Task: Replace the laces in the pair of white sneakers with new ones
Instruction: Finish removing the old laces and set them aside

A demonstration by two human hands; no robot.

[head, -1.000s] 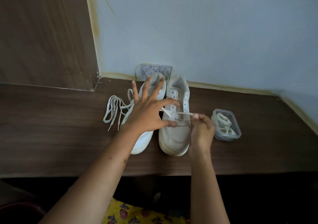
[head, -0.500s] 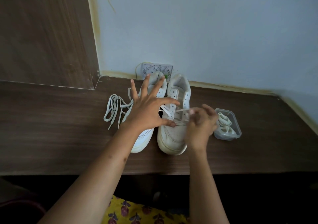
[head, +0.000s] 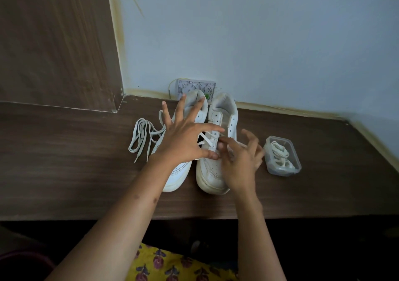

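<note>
Two white sneakers stand side by side on the brown table, toes toward me: the left sneaker (head: 180,172) and the right sneaker (head: 210,172). My left hand (head: 183,139) lies over both with fingers spread straight, index finger and thumb reaching onto the right sneaker. A white lace (head: 207,139) crosses that sneaker's lower eyelets and runs under the left palm. My right hand (head: 241,162) is at the right sneaker's right side, blurred. Its thumb and index finger pinch the lace at an eyelet while the other fingers are raised.
A loose pile of white laces (head: 142,138) lies left of the sneakers. A small clear plastic box (head: 294,151) with coiled laces inside stands to the right. A patterned card (head: 194,86) leans on the wall behind. The table's front edge (head: 302,217) is near me.
My right hand, which had pulled the lace out to the right, has come back left to the eyelets. The left hand stayed spread over the sneakers.
</note>
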